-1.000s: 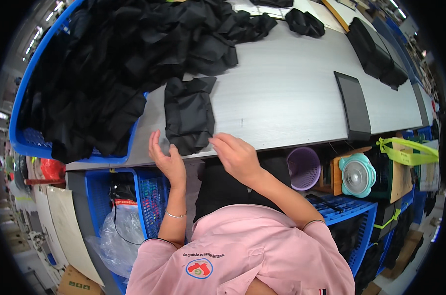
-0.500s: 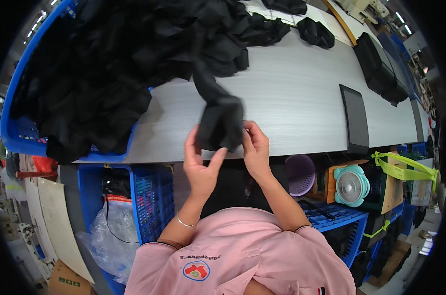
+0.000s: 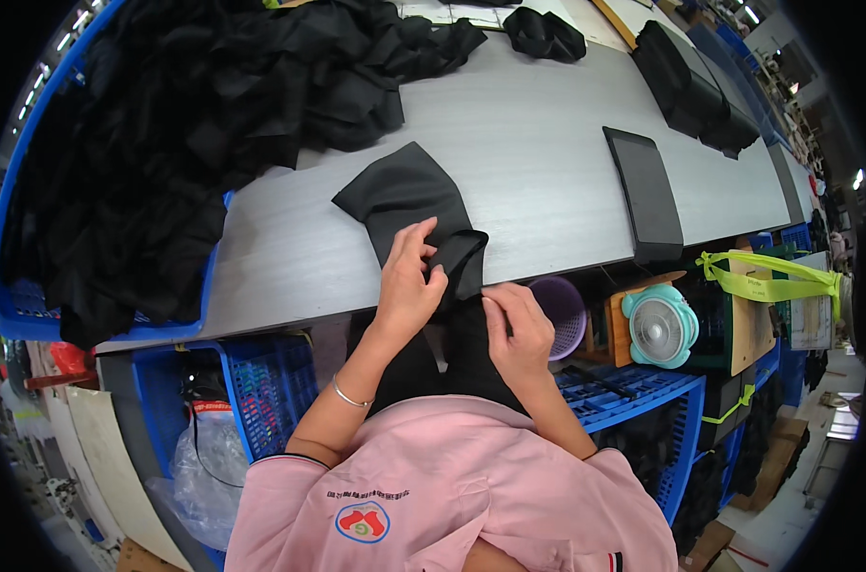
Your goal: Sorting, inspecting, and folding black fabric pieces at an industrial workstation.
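Note:
A black fabric piece [image 3: 404, 195] lies over the near edge of the grey table, its far part flat and its near right part turned into a loop. My left hand [image 3: 406, 286] rests on the left of this fold, fingers bent and the thumb apart from them. At the fold's lower right corner, my right hand [image 3: 521, 334] pinches the edge between thumb and fingers. Part of the cloth is hidden behind my left fingers.
A blue basket [image 3: 99, 329] heaped with black fabric [image 3: 166, 162] stands at the left. Toward the right lie a flat black panel [image 3: 645, 191] and a black bundle [image 3: 695, 86]. Below the table are a purple basket [image 3: 559, 319] and a turquoise fan [image 3: 660, 326].
The fabric piece, blurred and held up between both hands before, now lies spread on the table edge. My right hand has moved lower and to the right; the view has shifted.

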{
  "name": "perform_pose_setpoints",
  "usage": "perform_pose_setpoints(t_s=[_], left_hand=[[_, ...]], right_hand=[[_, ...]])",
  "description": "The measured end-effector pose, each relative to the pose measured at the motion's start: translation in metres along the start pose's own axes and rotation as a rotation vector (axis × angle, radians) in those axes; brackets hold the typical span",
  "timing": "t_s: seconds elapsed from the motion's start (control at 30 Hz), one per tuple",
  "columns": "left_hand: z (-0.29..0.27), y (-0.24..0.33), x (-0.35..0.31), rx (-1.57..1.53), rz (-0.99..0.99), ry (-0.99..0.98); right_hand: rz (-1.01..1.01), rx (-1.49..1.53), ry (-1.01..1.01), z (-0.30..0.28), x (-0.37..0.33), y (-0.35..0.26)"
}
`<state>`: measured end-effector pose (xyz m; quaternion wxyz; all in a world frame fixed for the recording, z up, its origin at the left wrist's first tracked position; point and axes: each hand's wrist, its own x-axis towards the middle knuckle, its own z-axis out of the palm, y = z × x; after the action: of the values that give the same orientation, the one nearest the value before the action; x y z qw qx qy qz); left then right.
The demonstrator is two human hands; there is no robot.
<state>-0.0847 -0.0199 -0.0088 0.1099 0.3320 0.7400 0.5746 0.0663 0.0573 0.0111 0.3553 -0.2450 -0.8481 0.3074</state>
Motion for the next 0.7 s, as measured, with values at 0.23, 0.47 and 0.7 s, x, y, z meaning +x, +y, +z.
perform_pose_setpoints(t_s=[0.23,0.47,0.7], left_hand=[[-0.002,-0.005,0.001,0.15,-0.063,-0.195],[-0.001,0.061,-0.028,0.147,0.375,-0.192],[0.012,0.07,-0.058,-0.119,0.237,-0.368]], right_hand=[[-0.372,-0.002,-0.313,0.035,0.01,0.037],[-0.085,0.057,-0.52,0.044,0.003,0.05],[-0.12,0.465,-0.285,0.052,0.043,0.066]])
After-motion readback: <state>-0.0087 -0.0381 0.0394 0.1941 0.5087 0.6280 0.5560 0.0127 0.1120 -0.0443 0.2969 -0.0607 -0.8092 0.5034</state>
